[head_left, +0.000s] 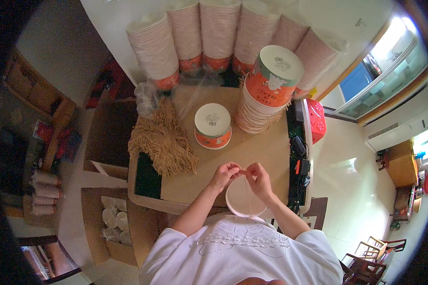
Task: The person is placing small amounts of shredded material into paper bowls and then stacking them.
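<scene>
Just below ctr of frame, L hand [225,176] & R hand [258,181] pinch a bit of tan cord [243,171], fingertips closed on it, by rim of open white tub [245,200] at lower ctr; upturned orange tub [213,119] near ctr, cord pile [165,137] to its left, tall tub stack [265,92] upper right of ctr

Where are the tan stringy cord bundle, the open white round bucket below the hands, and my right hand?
Tan stringy cord bundle [164,137], head view: middle of the strands.
Open white round bucket [238,195], head view: pale inner surface.
Right hand [260,182], head view: middle of the hand.
</scene>
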`<action>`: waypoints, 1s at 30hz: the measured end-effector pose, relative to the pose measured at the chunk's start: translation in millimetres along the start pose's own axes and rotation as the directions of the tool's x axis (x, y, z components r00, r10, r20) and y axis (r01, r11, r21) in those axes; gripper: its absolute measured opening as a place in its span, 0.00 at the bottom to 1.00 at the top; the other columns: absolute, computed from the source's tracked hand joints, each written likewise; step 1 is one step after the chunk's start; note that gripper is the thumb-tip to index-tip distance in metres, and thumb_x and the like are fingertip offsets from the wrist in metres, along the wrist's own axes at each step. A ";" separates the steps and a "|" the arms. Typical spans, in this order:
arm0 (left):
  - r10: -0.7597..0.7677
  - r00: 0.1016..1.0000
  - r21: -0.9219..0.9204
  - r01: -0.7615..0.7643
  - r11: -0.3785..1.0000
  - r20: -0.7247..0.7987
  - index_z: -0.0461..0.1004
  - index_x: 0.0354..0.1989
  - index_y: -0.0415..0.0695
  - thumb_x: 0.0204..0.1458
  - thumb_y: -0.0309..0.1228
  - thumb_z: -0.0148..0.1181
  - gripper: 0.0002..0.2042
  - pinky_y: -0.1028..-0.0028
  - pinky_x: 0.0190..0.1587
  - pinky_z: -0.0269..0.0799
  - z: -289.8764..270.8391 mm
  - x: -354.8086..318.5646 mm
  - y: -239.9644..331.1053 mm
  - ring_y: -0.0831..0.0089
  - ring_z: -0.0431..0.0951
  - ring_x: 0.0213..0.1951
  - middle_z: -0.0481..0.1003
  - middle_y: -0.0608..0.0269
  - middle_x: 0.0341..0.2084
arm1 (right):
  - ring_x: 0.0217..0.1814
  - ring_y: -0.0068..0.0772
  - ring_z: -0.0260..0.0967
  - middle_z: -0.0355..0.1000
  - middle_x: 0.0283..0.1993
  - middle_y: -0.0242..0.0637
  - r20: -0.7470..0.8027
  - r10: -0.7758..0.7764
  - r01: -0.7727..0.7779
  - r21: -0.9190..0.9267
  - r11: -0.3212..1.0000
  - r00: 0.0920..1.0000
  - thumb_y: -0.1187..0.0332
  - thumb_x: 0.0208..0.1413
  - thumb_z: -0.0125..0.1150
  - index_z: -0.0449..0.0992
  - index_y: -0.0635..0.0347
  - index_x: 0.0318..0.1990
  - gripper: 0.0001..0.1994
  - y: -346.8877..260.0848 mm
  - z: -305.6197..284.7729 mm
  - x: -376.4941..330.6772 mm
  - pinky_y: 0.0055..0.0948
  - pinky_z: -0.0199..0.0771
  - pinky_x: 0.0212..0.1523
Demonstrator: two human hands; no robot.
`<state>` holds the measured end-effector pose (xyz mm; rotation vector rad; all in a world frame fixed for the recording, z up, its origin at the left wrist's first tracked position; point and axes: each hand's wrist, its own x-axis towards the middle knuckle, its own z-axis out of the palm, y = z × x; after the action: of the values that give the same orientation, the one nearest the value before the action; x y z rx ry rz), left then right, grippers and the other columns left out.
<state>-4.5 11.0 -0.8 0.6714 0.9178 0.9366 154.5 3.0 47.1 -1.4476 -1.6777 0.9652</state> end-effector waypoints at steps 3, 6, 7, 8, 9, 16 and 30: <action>-0.031 0.999 -0.053 0.032 0.998 0.025 0.70 0.31 0.42 0.48 0.28 0.51 0.04 0.80 0.36 0.67 1.1 -1.8 2.3 0.79 0.72 0.30 0.73 0.65 0.27 | 0.29 0.40 0.68 0.68 0.29 0.42 0.023 0.012 -0.008 -0.150 0.989 1.000 0.70 0.47 0.57 0.65 0.62 0.31 0.08 -7.8 -0.5 -4.0 0.33 0.69 0.31; -0.040 0.999 -0.040 0.041 0.998 0.026 0.70 0.32 0.42 0.49 0.27 0.50 0.04 0.80 0.35 0.67 4.5 -4.2 7.7 0.81 0.70 0.29 0.74 0.64 0.28 | 0.27 0.31 0.68 0.69 0.27 0.38 0.052 0.064 -0.053 -0.187 0.981 0.997 0.70 0.47 0.58 0.67 0.63 0.30 0.07 -7.2 0.9 -10.1 0.28 0.68 0.28; -0.041 0.999 -0.039 0.042 0.998 0.026 0.70 0.32 0.42 0.49 0.27 0.50 0.04 0.80 0.35 0.67 4.9 -4.4 7.6 0.81 0.70 0.29 0.74 0.64 0.28 | 0.27 0.31 0.68 0.69 0.27 0.38 0.052 0.065 -0.054 -0.187 0.981 0.997 0.70 0.47 0.58 0.67 0.63 0.30 0.07 -2.5 1.7 -12.4 0.28 0.68 0.28; -0.032 0.999 -0.017 0.032 0.999 0.012 0.70 0.31 0.41 0.49 0.27 0.50 0.04 0.81 0.36 0.67 5.4 -4.6 7.4 0.80 0.71 0.30 0.74 0.65 0.27 | 0.26 0.31 0.68 0.70 0.27 0.38 0.074 0.081 -0.067 -0.173 0.983 0.994 0.70 0.47 0.58 0.68 0.63 0.30 0.07 4.8 3.0 -14.3 0.28 0.68 0.27; -0.023 1.000 0.005 0.023 1.000 -0.001 0.70 0.30 0.41 0.49 0.27 0.51 0.04 0.81 0.36 0.68 5.9 -4.7 7.0 0.80 0.73 0.31 0.74 0.65 0.27 | 0.25 0.30 0.68 0.70 0.27 0.37 0.095 0.096 -0.080 -0.159 0.984 0.991 0.70 0.46 0.58 0.69 0.63 0.29 0.07 9.9 3.7 -15.5 0.28 0.68 0.27; 0.105 0.994 0.366 -0.086 0.926 -0.033 0.70 0.28 0.39 0.47 0.21 0.50 0.02 0.81 0.30 0.69 11.0 -19.5 3.3 0.80 0.73 0.27 0.74 0.64 0.26 | 0.27 0.26 0.70 0.71 0.27 0.37 0.124 0.021 -0.014 -0.054 0.998 0.992 0.74 0.46 0.57 0.70 0.63 0.30 0.04 -14.1 -4.7 -22.2 0.23 0.70 0.30; -0.065 0.997 0.075 0.062 0.995 0.037 0.70 0.31 0.37 0.48 0.23 0.52 0.04 0.80 0.38 0.69 24.5 -62.6 -14.1 0.79 0.72 0.32 0.72 0.65 0.28 | 0.30 0.21 0.66 0.68 0.31 0.35 0.397 0.193 -0.336 0.331 0.882 0.897 0.77 0.52 0.50 0.67 0.67 0.33 0.02 1.6 -3.0 -71.3 0.20 0.69 0.33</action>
<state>4.6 -53.4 21.6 0.7168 0.9368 0.8336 166.6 -67.4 44.1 -1.3026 -1.4202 1.7015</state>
